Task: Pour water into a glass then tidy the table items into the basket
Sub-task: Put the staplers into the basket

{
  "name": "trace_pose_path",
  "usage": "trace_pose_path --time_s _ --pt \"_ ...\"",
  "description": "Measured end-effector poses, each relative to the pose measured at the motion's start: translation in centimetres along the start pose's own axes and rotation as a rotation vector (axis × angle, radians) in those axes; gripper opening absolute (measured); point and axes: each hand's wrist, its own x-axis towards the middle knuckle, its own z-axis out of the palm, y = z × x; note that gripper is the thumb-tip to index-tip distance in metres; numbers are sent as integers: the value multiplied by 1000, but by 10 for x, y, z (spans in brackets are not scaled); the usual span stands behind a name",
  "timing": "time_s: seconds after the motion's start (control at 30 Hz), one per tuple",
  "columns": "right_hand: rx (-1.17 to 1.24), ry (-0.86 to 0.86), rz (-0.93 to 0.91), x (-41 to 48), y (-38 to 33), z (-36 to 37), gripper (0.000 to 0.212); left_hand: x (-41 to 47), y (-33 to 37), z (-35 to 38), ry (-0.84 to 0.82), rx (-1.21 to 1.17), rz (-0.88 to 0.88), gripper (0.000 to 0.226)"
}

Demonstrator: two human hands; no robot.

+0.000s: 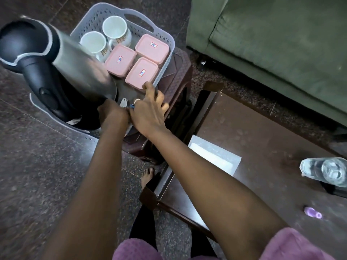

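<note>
The kettle (pixel 75 72) leans in the basket (pixel 84 25), left hand (pixel 112 113) at its base with fingers hidden, right hand (pixel 148 109) spread against a pink box (pixel 141 73); I'd seat it upright before letting go, the filled glass (pixel 326 171) standing far right on the table (pixel 244 128).

- Rear pink box (pixel 152 48) in basket (pixel 85 25): white sticker (pixel 153 44), red border, 2 digits. Reads "19" or "61", way up unclear.
- Front pink box (pixel 141 73): sticker w/ red + blue marks, illegible.
- Left pink box (pixel 120 60): same type of sticker, illegible.
- Rear white mug (pixel 115 28), front white mug (pixel 93 42): orange side print, too blurred to read.
</note>
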Motion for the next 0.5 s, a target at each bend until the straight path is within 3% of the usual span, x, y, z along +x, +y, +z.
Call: trace_pose_path --time_s 0.13,0.2,0.23,0.3,0.5 --pt "93 188 -105 -21 28 -9 21 -37 11 2 262 -38 407 30" --pt "254 259 28 -35 50 -20 24 -62 22 17 317 -140 594 31" --pt "326 296 88 -43 60 -25 25 -77 25 29 303 -178 676 30" --pt "204 372 114 -64 95 -35 26 -115 30 63 185 -243 764 27" --pt "17 509 322 -158 217 -62 28 -215 33 169 -194 -224 777 30"
